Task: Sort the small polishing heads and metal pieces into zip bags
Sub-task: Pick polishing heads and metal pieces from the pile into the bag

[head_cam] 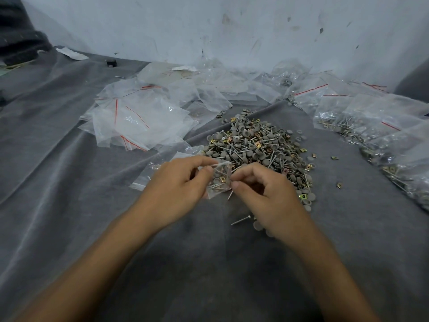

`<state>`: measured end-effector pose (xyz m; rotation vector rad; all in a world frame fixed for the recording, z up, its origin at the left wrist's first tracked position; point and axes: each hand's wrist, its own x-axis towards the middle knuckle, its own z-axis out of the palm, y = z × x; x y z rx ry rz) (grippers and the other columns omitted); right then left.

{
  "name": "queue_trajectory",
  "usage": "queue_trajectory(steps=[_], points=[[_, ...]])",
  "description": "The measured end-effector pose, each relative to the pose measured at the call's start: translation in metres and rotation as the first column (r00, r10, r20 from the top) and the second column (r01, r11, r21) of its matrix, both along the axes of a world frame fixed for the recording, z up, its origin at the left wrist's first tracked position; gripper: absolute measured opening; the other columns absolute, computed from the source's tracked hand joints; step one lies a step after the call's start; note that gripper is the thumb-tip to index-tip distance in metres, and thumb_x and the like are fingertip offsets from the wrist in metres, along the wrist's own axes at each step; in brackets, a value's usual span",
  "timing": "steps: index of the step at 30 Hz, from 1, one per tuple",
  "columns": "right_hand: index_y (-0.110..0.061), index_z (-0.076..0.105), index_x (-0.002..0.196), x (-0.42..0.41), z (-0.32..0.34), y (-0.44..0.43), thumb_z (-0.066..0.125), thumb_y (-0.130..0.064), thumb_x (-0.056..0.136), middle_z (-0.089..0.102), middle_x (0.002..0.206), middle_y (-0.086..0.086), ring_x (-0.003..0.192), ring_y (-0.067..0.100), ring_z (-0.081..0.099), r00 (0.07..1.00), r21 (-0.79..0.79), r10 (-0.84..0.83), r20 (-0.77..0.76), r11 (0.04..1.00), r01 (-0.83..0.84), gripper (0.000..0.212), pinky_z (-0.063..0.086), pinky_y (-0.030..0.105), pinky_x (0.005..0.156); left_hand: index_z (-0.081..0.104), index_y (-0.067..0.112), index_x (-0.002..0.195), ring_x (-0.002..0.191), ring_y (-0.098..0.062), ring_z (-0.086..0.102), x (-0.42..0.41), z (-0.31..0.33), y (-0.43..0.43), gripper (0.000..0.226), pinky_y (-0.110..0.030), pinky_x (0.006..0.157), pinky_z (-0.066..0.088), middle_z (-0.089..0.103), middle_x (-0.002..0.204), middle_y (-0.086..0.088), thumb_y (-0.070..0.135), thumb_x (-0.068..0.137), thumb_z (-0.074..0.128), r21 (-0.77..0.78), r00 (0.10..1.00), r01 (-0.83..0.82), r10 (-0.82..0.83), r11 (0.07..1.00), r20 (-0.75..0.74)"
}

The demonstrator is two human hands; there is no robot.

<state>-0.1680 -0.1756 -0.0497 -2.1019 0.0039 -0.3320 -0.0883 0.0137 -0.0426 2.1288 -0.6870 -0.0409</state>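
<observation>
**Fingers (242, 171) pinch a small bag (220, 181) from both sides**

Curled round its left side, the left hand (178, 182) grips the bag, and the right hand (267, 196) pinches its right edge. The bag sits between the hands and touches both. It holds grey heads, screws and a brass piece, and one screw tip pokes out below. The pile (257, 145) lies just beyond, nearer the right hand, which would likely make the next pick. Empty bags (139, 119) lie to the left and filled bags (362, 122) to the right.
</observation>
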Motion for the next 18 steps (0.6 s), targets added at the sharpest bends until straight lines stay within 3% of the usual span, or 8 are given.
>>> queue_trajectory(steps=[3,6,9,14,18], points=[[-0.031,0.071,0.087,-0.006,0.003,-0.013,0.074,-0.023,0.091,0.068,0.082,-0.019,0.07,-0.002,0.064,0.982,-0.16,0.081,-0.171,0.981,-0.109,0.01,0.044,0.01,0.056,0.071,0.037,0.116,0.059,-0.004,0.06,0.0,0.0,0.001,0.025,-0.03,0.062,0.046,0.07,0.067,0.007,0.03,0.103,0.051,-0.012,1.0,-0.001,0.0,1.0,-0.01],[-0.034,0.072,0.087,-0.012,0.002,-0.019,0.078,-0.035,0.085,0.066,0.087,-0.016,0.092,0.0,0.057,0.96,-0.394,0.089,-0.266,0.899,-0.193,0.007,0.043,0.014,0.078,0.07,0.036,0.117,0.06,-0.004,0.061,0.001,0.0,0.001,0.025,-0.031,0.064,0.048,0.071,0.067,0.007,0.03,0.103,0.051,-0.02,1.0,-0.005,0.005,1.0,-0.016],[-0.039,0.068,0.09,-0.013,0.001,-0.019,0.073,-0.043,0.086,0.06,0.094,-0.021,0.101,0.003,0.047,0.942,-0.548,0.068,-0.329,0.798,-0.249,0.008,0.037,0.028,0.091,0.071,0.036,0.117,0.058,-0.003,0.059,0.0,0.0,0.0,0.025,-0.03,0.063,0.045,0.071,0.067,0.007,0.029,0.103,0.05,-0.013,1.0,-0.005,0.005,1.0,-0.013],[-0.038,0.06,0.089,-0.01,-0.003,-0.017,0.066,-0.039,0.094,0.054,0.095,-0.021,0.102,0.007,0.042,0.944,-0.567,0.064,-0.323,0.786,-0.247,0.008,0.034,0.03,0.091,0.07,0.037,0.118,0.058,-0.003,0.059,0.0,0.0,0.001,0.026,-0.029,0.062,0.044,0.071,0.068,0.008,0.03,0.104,0.049,-0.001,1.0,0.007,-0.007,1.0,-0.022],[-0.035,0.055,0.09,-0.01,-0.005,-0.018,0.059,-0.033,0.1,0.058,0.088,-0.019,0.093,0.005,0.05,0.965,-0.449,0.083,-0.25,0.873,-0.192,0.01,0.042,0.03,0.081,0.07,0.037,0.118,0.058,-0.006,0.06,0.0,0.0,0.001,0.026,-0.036,0.065,0.051,0.071,0.067,0.007,0.031,0.104,0.049,-0.003,1.0,0.006,-0.006,1.0,-0.016]])
